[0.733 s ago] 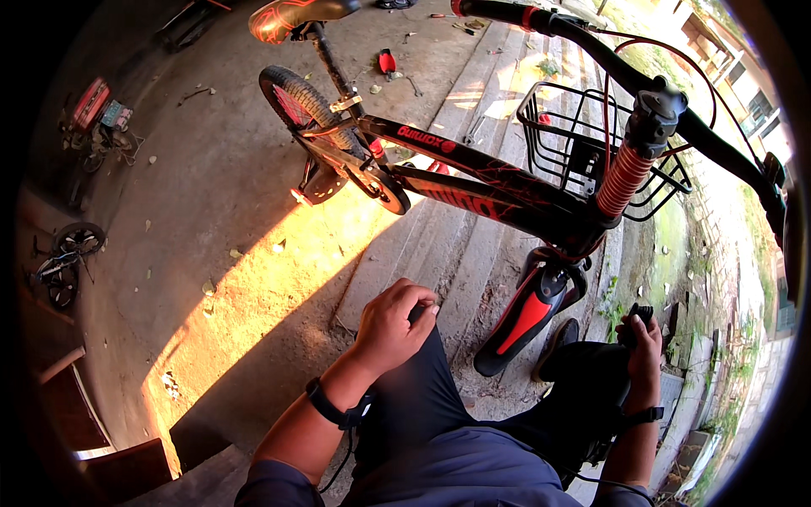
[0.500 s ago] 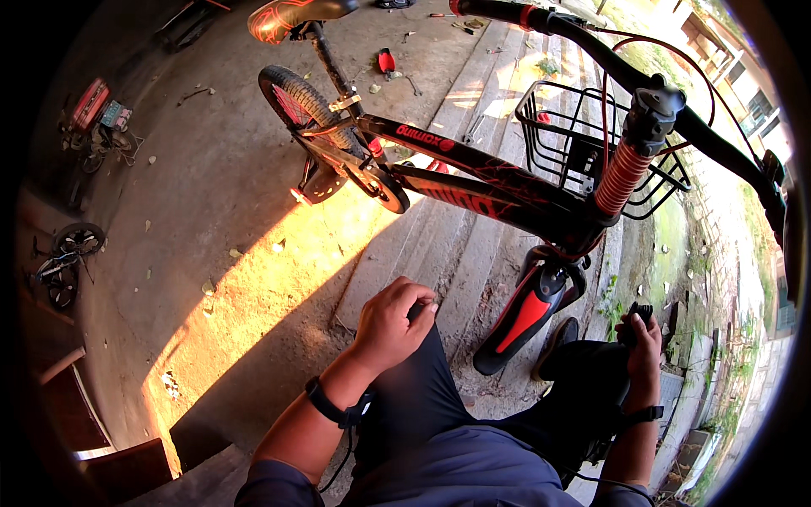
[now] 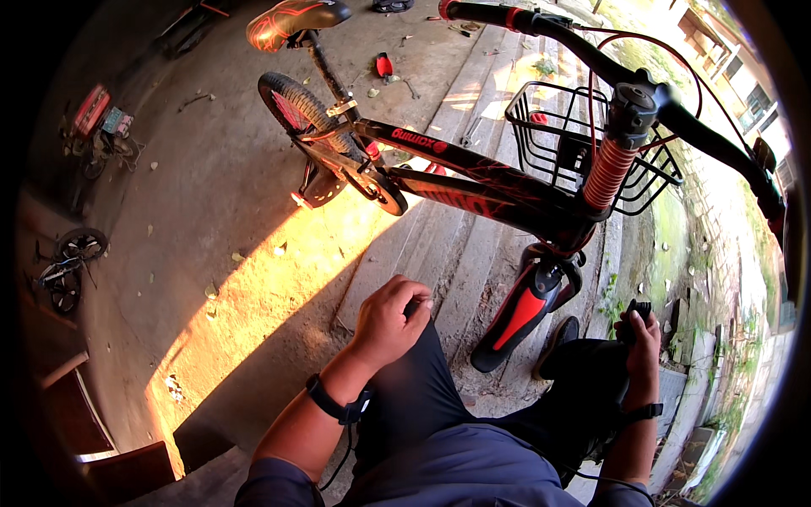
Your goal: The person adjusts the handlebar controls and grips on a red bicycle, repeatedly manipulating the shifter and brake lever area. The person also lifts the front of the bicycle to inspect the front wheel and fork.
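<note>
My left hand (image 3: 395, 318) rests on my left knee with its fingers curled closed; anything inside them is hidden. My right hand (image 3: 639, 338) is closed round a small black object (image 3: 635, 310) beside my right knee. In front of me stands a black and red bicycle (image 3: 465, 194), with its saddle (image 3: 291, 23) and rear wheel (image 3: 300, 114) at upper left and its handlebar (image 3: 574, 46) at upper right. A red and black front mudguard (image 3: 515, 321) hangs below the fork, between and beyond my hands. A black wire basket (image 3: 545, 144) sits behind the head tube.
At far left are a small bicycle (image 3: 72, 266) and a red wheeled item (image 3: 91, 110). Scattered small tools (image 3: 460, 29) and a red piece (image 3: 384, 66) lie on the concrete. Planks or slabs (image 3: 422, 253) run under the bicycle; weeds (image 3: 610, 308) grow along the right edge.
The view has shifted very slightly, so the handlebar and basket appear a little farther left. Both hands keep their grip and place, my left one a touch higher in the picture.
</note>
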Motion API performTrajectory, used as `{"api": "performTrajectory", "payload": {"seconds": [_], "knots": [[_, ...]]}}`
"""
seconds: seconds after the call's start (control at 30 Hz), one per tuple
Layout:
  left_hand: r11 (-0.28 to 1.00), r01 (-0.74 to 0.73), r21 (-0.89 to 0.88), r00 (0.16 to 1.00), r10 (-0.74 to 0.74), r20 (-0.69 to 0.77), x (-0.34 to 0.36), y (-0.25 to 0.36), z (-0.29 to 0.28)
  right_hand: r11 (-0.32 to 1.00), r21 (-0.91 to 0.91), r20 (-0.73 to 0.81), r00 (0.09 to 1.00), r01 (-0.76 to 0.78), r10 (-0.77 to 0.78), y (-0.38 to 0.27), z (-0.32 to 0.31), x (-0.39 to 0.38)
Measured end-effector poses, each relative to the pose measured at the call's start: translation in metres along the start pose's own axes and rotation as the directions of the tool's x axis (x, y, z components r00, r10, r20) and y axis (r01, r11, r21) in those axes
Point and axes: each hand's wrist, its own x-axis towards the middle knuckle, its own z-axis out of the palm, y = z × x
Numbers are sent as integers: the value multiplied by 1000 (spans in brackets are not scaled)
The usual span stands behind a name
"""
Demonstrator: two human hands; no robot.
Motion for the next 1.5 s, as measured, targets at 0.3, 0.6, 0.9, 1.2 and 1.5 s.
{"api": "performTrajectory", "payload": {"seconds": [0.3,0.6,0.9,1.2,1.5], "knots": [[999,27,-21,999,-27,18,1,4,4,998,-45,132,990,-43,48,-19,25,-24],[928,212,-305,922,-87,378,-13,59,8,986,-24,566,810,-166,150,-54,110,-84],[381,610,-695,789,-205,579,-39,86,49,872,-348,688,725,344,-12,-49,173,-112],[193,542,-818,818,-341,462,-15,56,51,764,-96,856,445,638,-264,-75,164,-79],[83,589,-804,719,-508,474,5,43,57,823,36,879,373,566,-296,-178,107,46]]}}
